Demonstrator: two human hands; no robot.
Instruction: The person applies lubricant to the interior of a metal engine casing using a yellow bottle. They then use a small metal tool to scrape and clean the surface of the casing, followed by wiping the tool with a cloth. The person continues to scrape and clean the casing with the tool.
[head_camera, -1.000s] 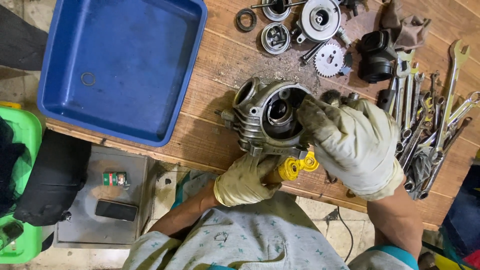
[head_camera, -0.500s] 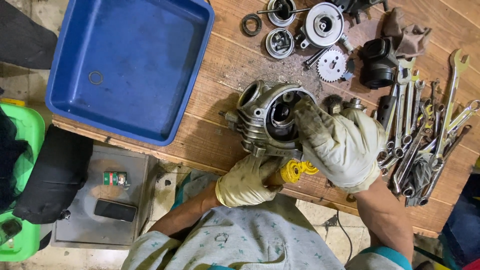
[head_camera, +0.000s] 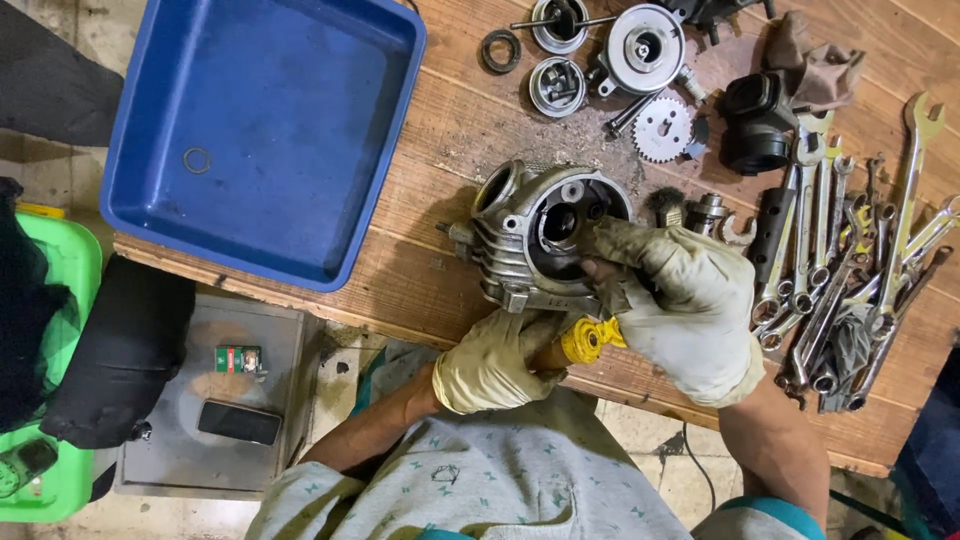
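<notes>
Wooden plank bench (head_camera: 440, 150) carries everything. Blue plastic tray (head_camera: 130, 170) sits at the left end, overhanging the edge. Finned metal engine part (head_camera: 515, 240) is stood mid-bench. Round parts and a toothed sprocket (head_camera: 663, 128) lie above it, a black housing (head_camera: 755, 125) beside. Spanners (head_camera: 850, 270) are heaped right, possibly with a rag (head_camera: 815, 60).

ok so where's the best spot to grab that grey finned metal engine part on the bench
Probably by the ribbed sides of the grey finned metal engine part, coming from its left, over the bare wooden bench. The gloved right hand already covers its round opening and the gloved left hand sits at its near edge, so the left flank is free.
</notes>
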